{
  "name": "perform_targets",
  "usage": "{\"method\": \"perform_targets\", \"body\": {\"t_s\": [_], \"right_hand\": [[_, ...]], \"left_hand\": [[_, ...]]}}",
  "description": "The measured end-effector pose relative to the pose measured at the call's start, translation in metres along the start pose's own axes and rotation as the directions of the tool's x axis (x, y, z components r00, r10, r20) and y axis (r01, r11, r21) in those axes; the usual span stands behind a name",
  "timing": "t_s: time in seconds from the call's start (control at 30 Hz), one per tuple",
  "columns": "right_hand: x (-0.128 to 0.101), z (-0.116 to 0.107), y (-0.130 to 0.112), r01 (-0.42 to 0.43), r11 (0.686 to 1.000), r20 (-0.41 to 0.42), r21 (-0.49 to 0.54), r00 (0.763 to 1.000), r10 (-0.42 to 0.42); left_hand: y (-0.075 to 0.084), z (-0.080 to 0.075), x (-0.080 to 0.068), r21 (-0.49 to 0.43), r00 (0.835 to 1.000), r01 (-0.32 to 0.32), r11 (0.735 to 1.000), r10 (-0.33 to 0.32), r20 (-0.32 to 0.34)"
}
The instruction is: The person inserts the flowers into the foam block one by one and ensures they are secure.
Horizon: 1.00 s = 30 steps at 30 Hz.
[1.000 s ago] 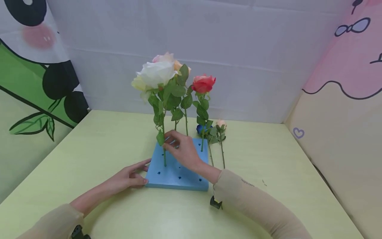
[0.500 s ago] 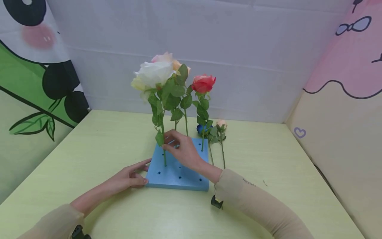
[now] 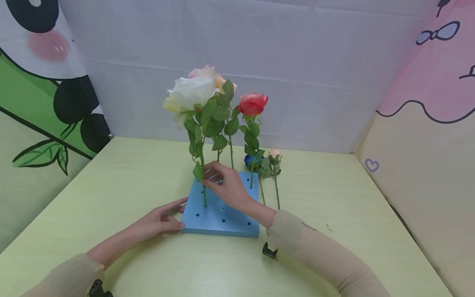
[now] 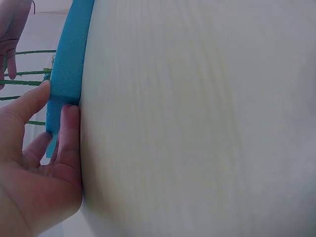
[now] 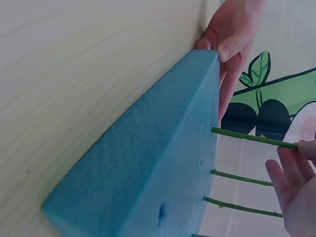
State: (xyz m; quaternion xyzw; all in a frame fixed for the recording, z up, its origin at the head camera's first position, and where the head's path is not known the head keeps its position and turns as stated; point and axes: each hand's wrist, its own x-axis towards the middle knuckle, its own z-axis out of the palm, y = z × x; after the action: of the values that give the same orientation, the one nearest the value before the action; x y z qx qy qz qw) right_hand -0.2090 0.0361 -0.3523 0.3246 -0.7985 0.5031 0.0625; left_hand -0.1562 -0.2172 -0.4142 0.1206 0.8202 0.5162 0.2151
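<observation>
A light blue foam block (image 3: 209,220) with small holes lies on the table, flowers standing in it. With thumb and fingertips my right hand (image 3: 230,187) pinches the green stem (image 5: 252,138) of a white artificial rose (image 3: 194,91), whose lower end sits in a hole near the block's left side. My left hand (image 3: 163,220) rests at the block's left edge, fingers extended. In the left wrist view its thumb (image 4: 37,101) touches the block's upper edge while other fingers lie along the side. A red rose (image 3: 253,104) stands upright at the right; pink, peach and pale yellow blooms crowd behind the white one.
A blue rose (image 3: 252,160) and a pale peach rose (image 3: 275,154) lie on the table (image 3: 319,185) right of the block, their stems running toward the right forearm. A pale cloth backdrop (image 3: 297,82) rises behind the table, with painted panels on both sides.
The white rose's head has shifted very slightly left from one second ago. Both hands stay in nearly the same place, the right still pinching the stem.
</observation>
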Motion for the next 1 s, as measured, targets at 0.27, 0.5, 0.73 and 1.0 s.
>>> {"method": "perform_targets", "body": {"t_s": [0.27, 0.5, 0.73, 1.0], "right_hand": [[-0.001, -0.003, -0.002, 0.004, 1.000, -0.009, 0.029, 1.000, -0.003], [-0.006, -0.010, 0.000, 0.030, 0.997, -0.010, 0.074, 1.000, -0.030], [-0.015, -0.029, 0.002, 0.021, 0.997, -0.047, 0.074, 0.999, -0.018], [-0.027, -0.059, 0.006, -0.002, 1.000, -0.109, 0.016, 0.994, 0.004]], "left_hand": [[0.004, 0.000, 0.000, -0.010, 1.000, -0.012, 1.000, 0.012, 0.000], [0.002, 0.000, -0.001, -0.004, 1.000, 0.006, 1.000, -0.006, -0.001], [0.000, -0.001, -0.001, 0.006, 1.000, -0.002, 1.000, 0.002, 0.004], [-0.001, 0.000, -0.001, -0.007, 1.000, -0.013, 1.000, 0.013, 0.009]]}}
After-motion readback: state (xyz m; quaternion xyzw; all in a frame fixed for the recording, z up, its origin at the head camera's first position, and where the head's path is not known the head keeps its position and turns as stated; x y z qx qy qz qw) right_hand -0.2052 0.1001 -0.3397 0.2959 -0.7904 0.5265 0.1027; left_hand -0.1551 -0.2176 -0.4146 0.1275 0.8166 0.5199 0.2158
